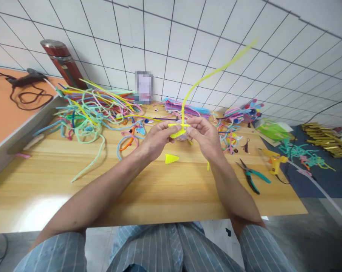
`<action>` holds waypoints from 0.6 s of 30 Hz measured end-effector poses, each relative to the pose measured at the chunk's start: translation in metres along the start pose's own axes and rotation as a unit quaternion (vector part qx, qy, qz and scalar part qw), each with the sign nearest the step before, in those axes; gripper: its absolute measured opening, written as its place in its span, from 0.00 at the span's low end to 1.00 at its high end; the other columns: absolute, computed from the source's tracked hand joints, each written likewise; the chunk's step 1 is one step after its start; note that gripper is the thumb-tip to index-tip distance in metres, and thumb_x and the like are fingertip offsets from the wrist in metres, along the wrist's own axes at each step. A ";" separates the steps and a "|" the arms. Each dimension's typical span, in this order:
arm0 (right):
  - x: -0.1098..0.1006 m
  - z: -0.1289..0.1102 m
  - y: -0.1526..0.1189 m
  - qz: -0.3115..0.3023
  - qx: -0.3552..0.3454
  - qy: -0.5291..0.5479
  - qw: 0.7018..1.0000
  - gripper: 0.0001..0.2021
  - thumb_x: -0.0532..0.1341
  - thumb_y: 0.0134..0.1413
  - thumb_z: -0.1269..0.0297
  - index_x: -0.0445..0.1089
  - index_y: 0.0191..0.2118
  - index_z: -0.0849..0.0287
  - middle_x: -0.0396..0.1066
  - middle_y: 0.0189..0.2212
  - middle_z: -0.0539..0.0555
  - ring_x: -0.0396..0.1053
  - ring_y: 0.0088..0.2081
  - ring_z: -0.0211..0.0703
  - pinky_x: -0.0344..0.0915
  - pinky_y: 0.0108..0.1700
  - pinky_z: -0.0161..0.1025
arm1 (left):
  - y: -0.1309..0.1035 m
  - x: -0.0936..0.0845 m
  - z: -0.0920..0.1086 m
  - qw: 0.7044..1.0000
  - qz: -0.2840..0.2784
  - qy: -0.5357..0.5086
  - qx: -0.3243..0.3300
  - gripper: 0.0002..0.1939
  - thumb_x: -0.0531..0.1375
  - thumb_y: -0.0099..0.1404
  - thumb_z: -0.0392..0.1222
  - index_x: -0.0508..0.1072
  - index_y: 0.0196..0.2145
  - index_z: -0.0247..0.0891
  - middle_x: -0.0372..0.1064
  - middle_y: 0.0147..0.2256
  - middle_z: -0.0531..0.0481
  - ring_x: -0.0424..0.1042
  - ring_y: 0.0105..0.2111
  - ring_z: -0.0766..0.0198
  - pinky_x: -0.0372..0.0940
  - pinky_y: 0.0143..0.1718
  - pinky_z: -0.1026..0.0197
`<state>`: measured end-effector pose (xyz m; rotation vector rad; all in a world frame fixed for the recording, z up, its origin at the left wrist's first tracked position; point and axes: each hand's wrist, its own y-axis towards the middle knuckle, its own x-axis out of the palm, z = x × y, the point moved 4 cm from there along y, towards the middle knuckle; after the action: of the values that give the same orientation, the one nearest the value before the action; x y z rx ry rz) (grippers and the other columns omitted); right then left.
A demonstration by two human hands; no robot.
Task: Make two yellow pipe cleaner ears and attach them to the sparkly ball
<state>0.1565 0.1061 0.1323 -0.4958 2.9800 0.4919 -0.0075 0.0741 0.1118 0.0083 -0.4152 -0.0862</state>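
Above the middle of the wooden table, both my hands hold a yellow pipe cleaner (191, 89) bent into close rows at its lower end. My left hand (158, 139) pinches the folded part from the left. The fingers of my right hand (202, 135) are closed on its right side. From between them the loose length curves up and to the right, its tip blurred. A flat yellow triangular piece (171, 158) lies on the table just below my hands. Behind the fingers a pale roundish thing is partly hidden.
Tangled pipe cleaners (87, 113) cover the back left, with a red thermos (63, 63) behind them. Pink and blue bundles (184, 107) lie along the tiled wall. To the right are teal-handled pliers (252, 175) and a yellow glue gun (275, 160) with its cord.
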 end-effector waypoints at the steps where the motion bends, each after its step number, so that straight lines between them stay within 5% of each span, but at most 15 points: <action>1: 0.001 0.001 0.000 0.002 0.002 0.005 1.000 0.21 0.76 0.53 0.47 0.74 0.44 0.53 0.76 0.31 0.48 0.73 0.31 0.39 0.72 0.32 0.37 | 0.000 0.000 0.000 1.000 -0.001 -0.001 0.004 0.18 0.77 0.53 0.54 0.81 0.29 0.37 0.74 0.28 0.50 0.65 0.28 0.66 0.59 0.31 0.62; 9: 0.007 0.000 -0.003 0.009 0.005 0.009 1.000 0.17 0.76 0.53 0.53 0.74 0.43 0.54 0.77 0.29 0.47 0.75 0.29 0.38 0.75 0.33 0.37 | -0.003 0.002 -0.004 0.999 0.007 0.010 0.039 0.20 0.78 0.54 0.57 0.82 0.30 0.37 0.75 0.30 0.49 0.66 0.29 0.66 0.60 0.33 0.60; 18: 0.010 0.000 -0.003 -0.006 -0.006 -0.003 1.000 0.20 0.76 0.54 0.48 0.73 0.44 0.53 0.76 0.28 0.46 0.76 0.28 0.39 0.78 0.35 0.40 | -0.003 0.003 -0.004 0.998 0.006 0.024 0.053 0.20 0.78 0.55 0.58 0.83 0.30 0.38 0.75 0.29 0.50 0.67 0.29 0.65 0.63 0.34 0.60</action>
<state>0.1486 0.0999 0.1304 -0.5132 2.9672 0.5096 -0.0034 0.0707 0.1090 0.1113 -0.3717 -0.0528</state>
